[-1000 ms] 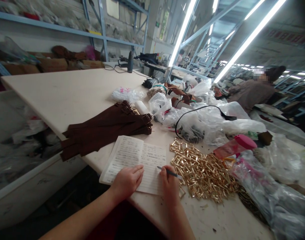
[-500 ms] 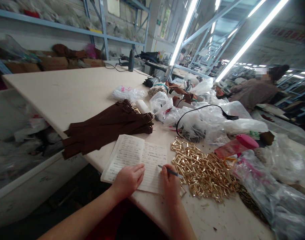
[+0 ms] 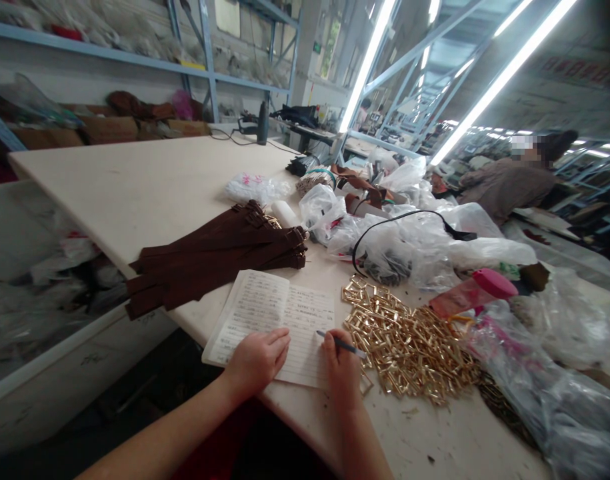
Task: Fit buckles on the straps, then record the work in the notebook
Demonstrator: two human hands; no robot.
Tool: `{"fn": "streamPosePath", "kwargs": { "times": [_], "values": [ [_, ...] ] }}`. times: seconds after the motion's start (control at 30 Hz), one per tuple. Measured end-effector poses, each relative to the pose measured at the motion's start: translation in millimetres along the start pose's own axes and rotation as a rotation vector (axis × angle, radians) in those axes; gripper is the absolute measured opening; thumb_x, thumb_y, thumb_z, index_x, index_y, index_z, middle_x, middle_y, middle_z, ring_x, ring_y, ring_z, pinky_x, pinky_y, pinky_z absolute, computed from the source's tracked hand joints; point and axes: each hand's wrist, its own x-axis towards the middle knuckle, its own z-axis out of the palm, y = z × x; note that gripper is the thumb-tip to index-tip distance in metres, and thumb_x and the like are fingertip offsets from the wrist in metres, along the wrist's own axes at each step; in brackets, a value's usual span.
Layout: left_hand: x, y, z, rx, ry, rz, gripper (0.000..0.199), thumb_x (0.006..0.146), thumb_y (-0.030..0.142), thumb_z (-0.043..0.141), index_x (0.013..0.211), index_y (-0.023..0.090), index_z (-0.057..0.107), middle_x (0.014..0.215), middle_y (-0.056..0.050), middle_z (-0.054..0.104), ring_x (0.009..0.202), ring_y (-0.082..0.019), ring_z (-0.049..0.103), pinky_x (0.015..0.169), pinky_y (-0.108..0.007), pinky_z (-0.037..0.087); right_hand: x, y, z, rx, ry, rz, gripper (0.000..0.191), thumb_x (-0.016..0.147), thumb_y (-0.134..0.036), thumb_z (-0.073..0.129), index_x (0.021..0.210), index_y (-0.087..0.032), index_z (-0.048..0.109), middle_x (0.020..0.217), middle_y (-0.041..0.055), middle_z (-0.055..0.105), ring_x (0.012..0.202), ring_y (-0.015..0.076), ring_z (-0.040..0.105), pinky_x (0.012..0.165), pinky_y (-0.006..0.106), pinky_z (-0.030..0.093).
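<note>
An open notebook (image 3: 257, 300) with handwritten lines lies at the table's near edge. My left hand (image 3: 259, 358) rests flat across its lower middle, fingers stretched out and together, holding nothing. In my right hand (image 3: 342, 363) is a dark pen (image 3: 345, 345), gripped between thumb and fingers over the right page, its end pointing up-left across the paper. Just right of that hand spreads a heap of gold-coloured rectangular metal buckles (image 3: 409, 340). Beyond the notebook lies a bundle of dark brown straps (image 3: 215, 253) with metal fittings at their ends.
Clear plastic bags (image 3: 399, 240) crowd the table's right side, with a pink-lidded bottle (image 3: 472, 293) among them. A white bin (image 3: 59, 373) stands at left below the table (image 3: 109, 180). A dark upright bottle (image 3: 262, 123) stands far back. Another person (image 3: 509, 183) bends at the far right.
</note>
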Motion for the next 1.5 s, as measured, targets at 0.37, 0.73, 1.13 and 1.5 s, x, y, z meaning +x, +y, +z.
{"fn": "streamPosePath", "kwargs": {
  "times": [0.37,0.73,1.13,1.5],
  "values": [
    [-1,1,0.6,0.016,-0.023,-0.011,0.026,0.087,0.021,0.042,0.099,0.016,0.064,0.107,-0.008,0.067,0.078,-0.021,0.066,0.064,-0.033,0.052,0,-3,-2,-0.051,-0.032,-0.026,0.027,0.086,-0.043,0.040,0.081,-0.020,0.053,0.067,0.0019,0.061,0.056,0.0160,0.056,0.055,0.027,0.043],
    [1,3,-3.6,-0.007,-0.021,-0.014,0.027,0.086,0.021,0.041,0.097,0.016,0.066,0.105,-0.008,0.068,0.078,-0.020,0.066,0.066,-0.032,0.053,0,-5,-3,-0.100,0.050,-0.035,0.029,0.086,-0.042,0.039,0.078,-0.019,0.055,0.065,0.0031,0.062,0.056,0.0162,0.057,0.052,0.026,0.041],
    [-2,1,0.9,0.015,-0.023,-0.015,0.027,0.088,0.023,0.041,0.099,0.016,0.065,0.107,-0.008,0.067,0.079,-0.020,0.066,0.067,-0.031,0.052,-2,0,-2,-0.093,0.045,-0.002,0.029,0.087,-0.044,0.039,0.081,-0.019,0.053,0.066,0.0034,0.062,0.059,0.0181,0.058,0.055,0.028,0.042],
    [-4,7,-4.7,-0.056,-0.036,-0.060,0.026,0.087,0.022,0.042,0.100,0.018,0.064,0.110,-0.007,0.066,0.087,-0.023,0.065,0.073,-0.037,0.053,-5,1,-10,0.184,0.129,0.052,0.029,0.084,-0.047,0.043,0.081,-0.019,0.052,0.063,0.0021,0.061,0.059,0.0188,0.061,0.058,0.030,0.048]
  ]
}}
